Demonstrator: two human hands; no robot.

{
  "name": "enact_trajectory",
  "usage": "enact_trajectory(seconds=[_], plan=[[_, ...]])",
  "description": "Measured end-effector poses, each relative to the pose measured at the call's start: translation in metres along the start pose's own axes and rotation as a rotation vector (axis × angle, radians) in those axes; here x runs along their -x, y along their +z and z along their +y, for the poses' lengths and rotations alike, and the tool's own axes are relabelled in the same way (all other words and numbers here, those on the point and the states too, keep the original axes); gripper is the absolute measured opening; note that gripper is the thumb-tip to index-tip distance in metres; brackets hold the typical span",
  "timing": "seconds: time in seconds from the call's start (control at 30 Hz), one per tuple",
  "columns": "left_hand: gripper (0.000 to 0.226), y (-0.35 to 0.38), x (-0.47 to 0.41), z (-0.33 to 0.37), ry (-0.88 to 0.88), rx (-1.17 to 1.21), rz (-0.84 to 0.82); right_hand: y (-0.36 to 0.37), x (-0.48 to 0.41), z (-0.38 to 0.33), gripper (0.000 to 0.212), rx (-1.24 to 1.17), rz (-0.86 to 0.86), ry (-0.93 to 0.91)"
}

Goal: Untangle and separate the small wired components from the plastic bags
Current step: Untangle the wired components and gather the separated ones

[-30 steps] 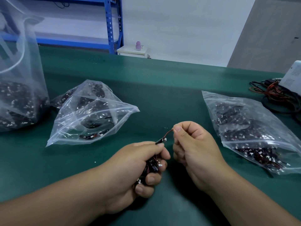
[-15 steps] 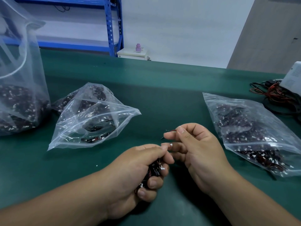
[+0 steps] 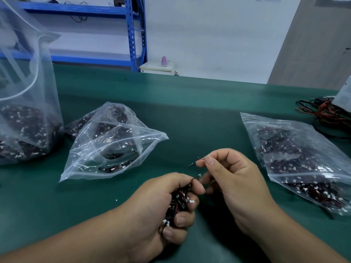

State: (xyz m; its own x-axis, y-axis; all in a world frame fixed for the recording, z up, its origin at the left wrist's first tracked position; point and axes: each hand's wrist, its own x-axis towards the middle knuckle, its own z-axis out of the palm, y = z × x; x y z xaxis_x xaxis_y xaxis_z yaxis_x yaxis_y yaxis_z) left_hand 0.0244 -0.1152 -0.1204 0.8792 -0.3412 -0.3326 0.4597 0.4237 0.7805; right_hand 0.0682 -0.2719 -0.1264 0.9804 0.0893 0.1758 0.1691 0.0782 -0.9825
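My left hand (image 3: 159, 205) grips a tangled bundle of small wired components (image 3: 178, 203), black parts with red-black wires and white plugs. My right hand (image 3: 233, 179) pinches one separated wired component (image 3: 196, 161) between thumb and forefinger, just above and right of the bundle. A middle clear bag (image 3: 112, 143) lies open on the green table, holding a few components. A fuller bag (image 3: 302, 158) lies to the right. A tall bag (image 3: 24, 111) stands at the far left.
The green table (image 3: 190, 114) stretches ahead to a far edge. A coil of red and black cables (image 3: 326, 114) and a white device (image 3: 344, 95) sit at the right edge. Blue shelving (image 3: 133, 33) stands behind the table.
My right hand has pulled one component free of the bundle and keeps it pinched slightly higher and apart. My left hand stays closed round the bundle.
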Motion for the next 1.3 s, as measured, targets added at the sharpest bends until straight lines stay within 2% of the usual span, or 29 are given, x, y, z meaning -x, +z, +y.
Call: enact_trajectory(seconds=[0.13,0.23,0.3,0.4,0.63,0.77,0.83,0.93,1.0,1.17,1.3], plan=[[0.024,0.000,0.000,-0.001,0.031,-0.030,-0.005,-0.003,-0.005,0.002,0.015,0.174,0.040,-0.091],[0.008,0.002,0.002,-0.002,0.062,-0.064,-0.011,-0.002,-0.006,0.005,0.017,0.351,0.020,-0.081],[0.022,0.001,0.002,-0.004,0.066,-0.076,-0.024,-0.002,-0.007,0.009,0.018,0.505,0.026,-0.073],[0.027,0.001,0.004,-0.003,0.075,-0.085,-0.036,-0.003,-0.009,0.013,0.018,0.658,0.057,-0.084],[0.019,0.007,0.003,0.003,0.092,-0.086,-0.060,-0.004,-0.010,0.014,0.022,0.553,0.075,-0.142],[0.019,0.007,0.003,0.002,0.136,-0.055,-0.036,-0.003,-0.003,0.007,0.052,0.283,-0.072,-0.108],[0.017,0.007,0.003,0.002,0.147,-0.026,-0.016,-0.002,0.000,0.005,0.058,0.217,-0.171,-0.143],[0.018,0.008,0.005,0.002,0.158,-0.036,-0.003,0.000,0.002,0.002,0.045,0.256,-0.213,-0.315],[0.022,0.007,0.005,0.002,0.154,-0.043,0.007,0.003,0.003,-0.001,0.033,0.327,-0.213,-0.368],[0.026,0.006,0.004,0.001,0.110,-0.041,0.005,0.002,0.004,-0.001,0.013,0.339,-0.102,-0.374],[0.024,0.008,0.005,0.003,0.075,-0.064,-0.017,0.007,0.008,-0.006,0.009,0.219,-0.088,-0.285]])
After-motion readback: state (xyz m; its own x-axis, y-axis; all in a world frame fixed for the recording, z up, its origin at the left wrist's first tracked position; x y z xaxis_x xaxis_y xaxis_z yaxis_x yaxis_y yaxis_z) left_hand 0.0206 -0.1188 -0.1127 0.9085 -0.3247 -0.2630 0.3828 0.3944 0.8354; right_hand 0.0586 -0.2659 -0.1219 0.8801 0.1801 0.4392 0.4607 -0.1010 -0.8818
